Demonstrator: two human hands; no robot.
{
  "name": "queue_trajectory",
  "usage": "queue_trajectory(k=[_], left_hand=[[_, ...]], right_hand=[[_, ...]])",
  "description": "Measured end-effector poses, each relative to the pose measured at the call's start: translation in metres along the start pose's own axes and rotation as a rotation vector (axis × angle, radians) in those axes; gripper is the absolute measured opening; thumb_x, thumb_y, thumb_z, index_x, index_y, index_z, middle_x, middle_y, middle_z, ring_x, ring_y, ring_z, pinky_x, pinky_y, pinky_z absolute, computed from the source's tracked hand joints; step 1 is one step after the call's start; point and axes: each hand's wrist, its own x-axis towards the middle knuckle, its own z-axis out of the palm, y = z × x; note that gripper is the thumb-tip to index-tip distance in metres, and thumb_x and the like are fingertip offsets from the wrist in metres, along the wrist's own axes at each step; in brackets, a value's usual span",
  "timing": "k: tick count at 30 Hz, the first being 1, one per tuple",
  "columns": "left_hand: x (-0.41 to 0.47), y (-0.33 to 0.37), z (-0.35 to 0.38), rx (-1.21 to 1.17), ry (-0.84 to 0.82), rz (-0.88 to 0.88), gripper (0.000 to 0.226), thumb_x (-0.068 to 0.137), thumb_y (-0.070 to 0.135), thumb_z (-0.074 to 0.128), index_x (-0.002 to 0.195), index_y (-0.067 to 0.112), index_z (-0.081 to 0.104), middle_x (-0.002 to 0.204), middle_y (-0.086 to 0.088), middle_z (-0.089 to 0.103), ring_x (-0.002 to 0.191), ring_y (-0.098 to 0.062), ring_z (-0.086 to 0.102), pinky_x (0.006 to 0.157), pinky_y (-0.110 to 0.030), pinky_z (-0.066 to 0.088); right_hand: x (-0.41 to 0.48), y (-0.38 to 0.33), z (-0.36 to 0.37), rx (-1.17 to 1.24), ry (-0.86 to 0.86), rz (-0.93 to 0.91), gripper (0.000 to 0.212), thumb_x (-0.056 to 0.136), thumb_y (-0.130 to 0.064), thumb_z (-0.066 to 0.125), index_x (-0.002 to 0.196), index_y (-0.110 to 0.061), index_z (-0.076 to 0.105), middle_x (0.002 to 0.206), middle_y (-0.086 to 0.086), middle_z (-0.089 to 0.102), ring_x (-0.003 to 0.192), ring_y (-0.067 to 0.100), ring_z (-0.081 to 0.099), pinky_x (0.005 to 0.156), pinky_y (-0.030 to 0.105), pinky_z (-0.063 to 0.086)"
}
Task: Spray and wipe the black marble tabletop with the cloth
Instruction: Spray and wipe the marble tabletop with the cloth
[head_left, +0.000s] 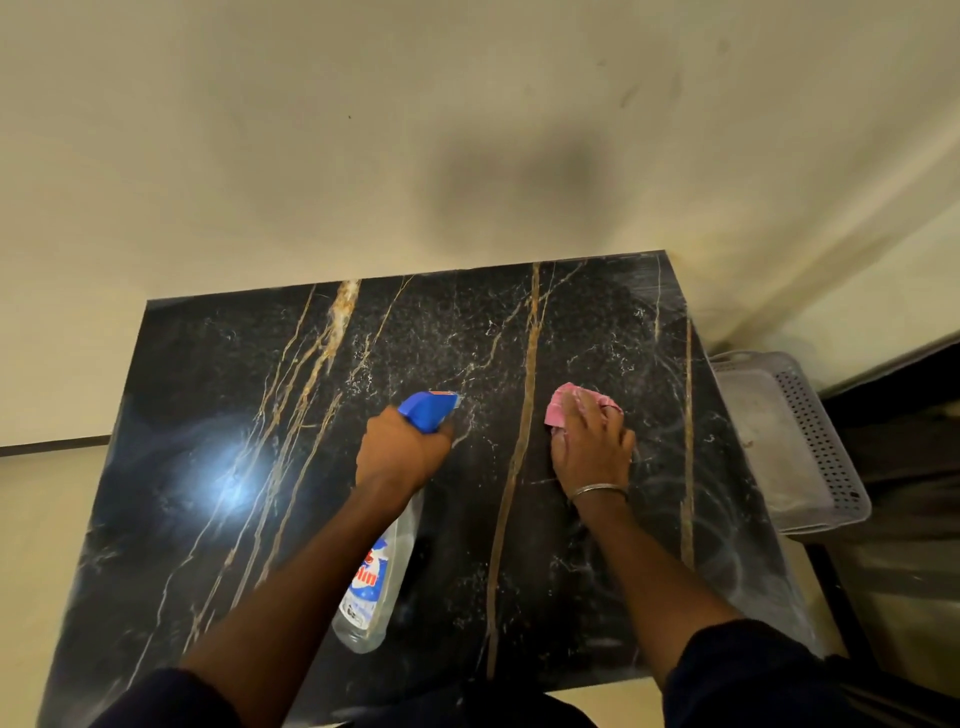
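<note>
Head view: a black marble worktop (208, 415) with gold and white veins stands against a pale wall (363, 130), and a bright light glares off its left part. The left hand (402, 449) has its grip clamped round the neck of a clear spray bottle (371, 582). The bottle is held above the middle of the slab, its blue trigger head (423, 410) pointing away from the person and its base toward them. Fine pale speckles lie on the marble beyond the nozzle. The right hand (592, 441) lies palm down with its grip apart, fingers spread and pressing a crumpled pink cloth (561, 408) onto the worktop, right of a broad gold vein. A thin metal bangle (597, 490) circles that wrist. Both forearms come out of dark sleeves. A grey perforated basket (810, 441) sits just beside the worktop's right edge.
</note>
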Motion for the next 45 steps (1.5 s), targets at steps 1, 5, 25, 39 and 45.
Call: queue_trajectory(k=[1, 5, 25, 39, 45], left_hand=[[-0.002, -0.001, -0.001, -0.003, 0.000, 0.004, 0.016, 0.083, 0.025, 0.069, 0.089, 0.015, 0.059, 0.071, -0.003, 0.062, 0.062, -0.014, 0.060, 0.059, -0.026, 0.052], [-0.007, -0.008, -0.003, 0.007, -0.010, -0.021, 0.020, 0.081, 0.028, 0.071, 0.091, 0.015, 0.059, 0.074, -0.005, 0.064, 0.065, -0.016, 0.063, 0.063, -0.031, 0.057], [-0.032, -0.034, -0.002, 0.014, -0.002, -0.015, 0.029, 0.077, 0.034, 0.072, 0.096, 0.015, 0.061, 0.076, -0.004, 0.065, 0.066, -0.016, 0.064, 0.065, -0.033, 0.058], [-0.055, -0.043, 0.003, 0.002, 0.001, -0.022, 0.025, 0.079, 0.029, 0.073, 0.095, 0.015, 0.061, 0.075, -0.004, 0.064, 0.065, -0.015, 0.062, 0.056, -0.024, 0.048], [-0.061, -0.047, 0.003, -0.006, -0.019, 0.018, 0.027, 0.080, 0.030, 0.072, 0.098, 0.013, 0.060, 0.076, -0.004, 0.064, 0.065, -0.014, 0.062, 0.058, -0.024, 0.048]], right_hand=[[-0.002, -0.006, 0.000, 0.012, -0.005, 0.053, 0.059, 0.087, -0.038, 0.050, 0.144, -0.023, 0.044, 0.147, 0.005, 0.045, 0.123, 0.040, 0.042, 0.086, 0.050, 0.040], [-0.024, -0.051, 0.001, 0.043, -0.012, 0.091, 0.057, 0.086, -0.037, 0.059, 0.140, -0.024, 0.048, 0.147, 0.004, 0.045, 0.123, 0.040, 0.040, 0.085, 0.048, 0.039], [-0.050, 0.007, -0.002, 0.026, -0.015, 0.259, 0.058, 0.089, -0.033, 0.058, 0.144, -0.021, 0.045, 0.151, 0.009, 0.040, 0.129, 0.045, 0.035, 0.095, 0.056, 0.037], [-0.100, -0.062, 0.013, -0.033, -0.054, -0.290, 0.059, 0.082, -0.041, 0.061, 0.137, -0.023, 0.049, 0.142, 0.004, 0.049, 0.120, 0.036, 0.050, 0.084, 0.050, 0.047], [-0.095, 0.031, 0.002, -0.024, 0.009, 0.050, 0.058, 0.087, -0.039, 0.042, 0.142, -0.023, 0.047, 0.144, 0.008, 0.048, 0.124, 0.040, 0.044, 0.087, 0.052, 0.044]])
